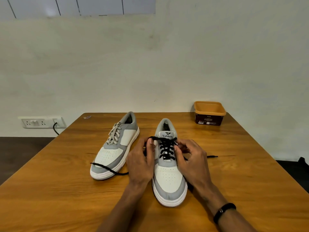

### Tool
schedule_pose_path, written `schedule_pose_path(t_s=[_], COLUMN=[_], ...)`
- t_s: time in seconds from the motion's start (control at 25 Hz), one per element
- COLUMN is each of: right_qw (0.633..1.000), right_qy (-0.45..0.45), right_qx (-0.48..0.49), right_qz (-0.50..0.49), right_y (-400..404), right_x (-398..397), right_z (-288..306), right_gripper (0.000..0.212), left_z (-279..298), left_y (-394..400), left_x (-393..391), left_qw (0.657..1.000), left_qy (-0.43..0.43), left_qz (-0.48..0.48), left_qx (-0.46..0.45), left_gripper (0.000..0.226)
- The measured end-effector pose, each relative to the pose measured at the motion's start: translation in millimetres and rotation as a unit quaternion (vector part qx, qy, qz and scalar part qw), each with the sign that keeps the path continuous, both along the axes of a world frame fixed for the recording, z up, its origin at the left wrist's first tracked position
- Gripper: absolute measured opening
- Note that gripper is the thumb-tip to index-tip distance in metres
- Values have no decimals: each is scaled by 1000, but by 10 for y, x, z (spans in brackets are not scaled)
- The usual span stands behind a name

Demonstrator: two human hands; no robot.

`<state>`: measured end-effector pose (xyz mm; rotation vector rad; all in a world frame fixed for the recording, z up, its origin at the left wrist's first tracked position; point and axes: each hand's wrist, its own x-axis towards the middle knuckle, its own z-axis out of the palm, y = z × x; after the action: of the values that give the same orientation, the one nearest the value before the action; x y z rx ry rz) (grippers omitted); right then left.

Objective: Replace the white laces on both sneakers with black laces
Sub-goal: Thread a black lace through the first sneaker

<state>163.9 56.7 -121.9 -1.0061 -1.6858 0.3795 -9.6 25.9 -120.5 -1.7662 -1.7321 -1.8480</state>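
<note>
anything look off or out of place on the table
Only mildly: one loose end of the black lace trails across the toe of the left sneaker, which still has white laces. Otherwise nothing looks spilled, damaged or askew.

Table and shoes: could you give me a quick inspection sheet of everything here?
Surface: wooden table, small sticker at far edge.
Job's things: right sneaker laced with black lace; left sneaker keeps white laces.
Clutter: open orange tub.
Grips: left hand and right hand each pinch the lace.
Cables: black cord from wall socket.
Surroundings: pale wall.
</note>
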Motion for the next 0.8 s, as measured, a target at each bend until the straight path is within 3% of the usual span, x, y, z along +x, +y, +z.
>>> schedule_pose_path(t_s=[0.24, 0.4, 0.8], right_qw=[993, 991, 987], right_qy=[27, 10, 50], right_qx=[82, 106, -8], right_qz=[-77, -83, -155], right_y=[-67, -81, -38], right_x=[128, 148, 234], right_z=[89, 63, 47], right_gripper=[12, 13, 7], left_z=[114, 60, -57], left_y=[-20, -27, 63], left_x=[6, -7, -135], left_qw=[998, 999, 994], left_qy=[1, -17, -103], left_qz=[-10, -5, 11], left_qx=[57, 50, -35], left_gripper=[18, 20, 22])
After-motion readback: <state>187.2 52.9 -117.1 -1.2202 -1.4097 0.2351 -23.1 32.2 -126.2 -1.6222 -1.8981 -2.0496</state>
